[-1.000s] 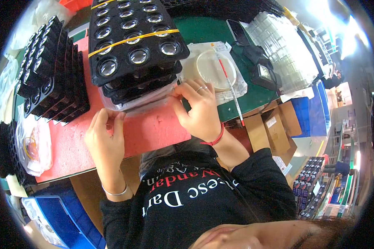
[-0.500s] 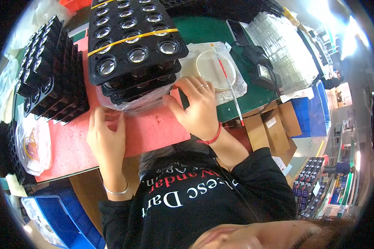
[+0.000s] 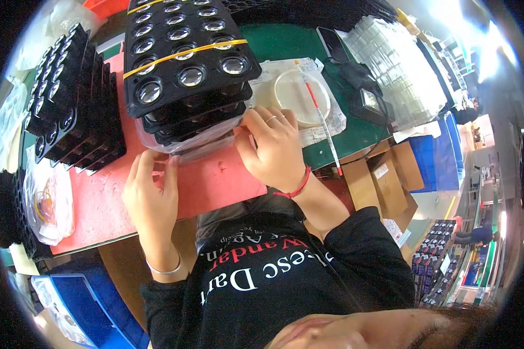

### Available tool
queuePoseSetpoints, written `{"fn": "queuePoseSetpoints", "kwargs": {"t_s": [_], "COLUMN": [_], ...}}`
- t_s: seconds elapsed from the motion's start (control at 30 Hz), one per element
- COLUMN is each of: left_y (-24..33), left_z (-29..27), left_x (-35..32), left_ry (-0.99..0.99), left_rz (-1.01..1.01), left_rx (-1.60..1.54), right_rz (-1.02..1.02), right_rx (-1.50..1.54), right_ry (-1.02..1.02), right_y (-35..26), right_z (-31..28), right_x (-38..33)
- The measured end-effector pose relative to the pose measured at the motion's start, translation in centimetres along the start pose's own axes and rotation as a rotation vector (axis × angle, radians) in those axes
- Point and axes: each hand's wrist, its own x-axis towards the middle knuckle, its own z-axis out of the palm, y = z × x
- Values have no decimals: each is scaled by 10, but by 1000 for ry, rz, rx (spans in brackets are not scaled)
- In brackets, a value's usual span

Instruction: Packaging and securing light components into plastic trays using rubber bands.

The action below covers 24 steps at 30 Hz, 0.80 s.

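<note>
A stack of black trays (image 3: pixel 192 76) holding round clear lenses stands in front of me, with yellow bands stretched across its top. Its lower part sits in a clear plastic bag (image 3: pixel 206 142). At the bag's near left corner, my left hand (image 3: pixel 151 198) has its thumb and fingers bent in on the film. My right hand (image 3: pixel 273 145) is at the near right corner, fingers curled and thumb close to the forefinger, with the bag's edge between them. The fingertips are partly hidden against the film. Both hands rest low, just over the pink foam sheet (image 3: pixel 215 186).
Another stack of black lens trays (image 3: pixel 78 110) stands at the left, beside a plastic bag with yellow bands (image 3: pixel 46 203). To the right are a round white dish (image 3: pixel 303 99), a red-and-white stick (image 3: pixel 320 119), a black device (image 3: pixel 370 102) and stacked clear trays (image 3: pixel 396 70). Cardboard boxes (image 3: pixel 384 180) stand below.
The tray stack has shifted very slightly left. My right hand's fingers have curled in closer, and my left hand has moved a little to the right along the bag.
</note>
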Motion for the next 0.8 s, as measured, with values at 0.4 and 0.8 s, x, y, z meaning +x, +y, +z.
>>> {"fn": "queuePoseSetpoints", "kwargs": {"t_s": [0.4,0.8], "left_y": [4,-5], "left_z": [1,5], "left_x": [6,-5], "left_ry": [19,32], "left_rz": [31,97], "left_rx": [-22,-24], "right_rz": [-58,-62], "right_rx": [43,2], "right_ry": [6,-24], "right_y": [4,4], "right_z": [-3,0], "right_x": [2,-3]}}
